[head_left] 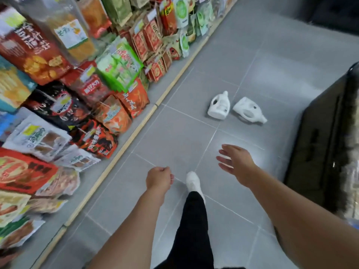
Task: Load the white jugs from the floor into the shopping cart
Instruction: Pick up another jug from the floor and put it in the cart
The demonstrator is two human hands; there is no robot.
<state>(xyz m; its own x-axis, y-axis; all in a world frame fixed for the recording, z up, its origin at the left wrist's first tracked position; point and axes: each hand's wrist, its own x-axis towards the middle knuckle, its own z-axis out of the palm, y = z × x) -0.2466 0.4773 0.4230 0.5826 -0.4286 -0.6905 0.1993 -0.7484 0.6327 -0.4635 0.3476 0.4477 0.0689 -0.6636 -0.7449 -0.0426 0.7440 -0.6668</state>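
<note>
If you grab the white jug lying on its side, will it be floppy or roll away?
Probably stiff: the tipped jug keeps its moulded shape. Its flattish body likely won't roll far. The handle hole should give a sure grip.

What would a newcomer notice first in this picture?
Two white jugs, the left jug and the right jug, sit close together on the grey floor ahead. Bright snack packs crowd the shelves on the left. The open right hand reaches toward the jugs.

Head-worn — steeply down onto floor [262, 61]
</note>
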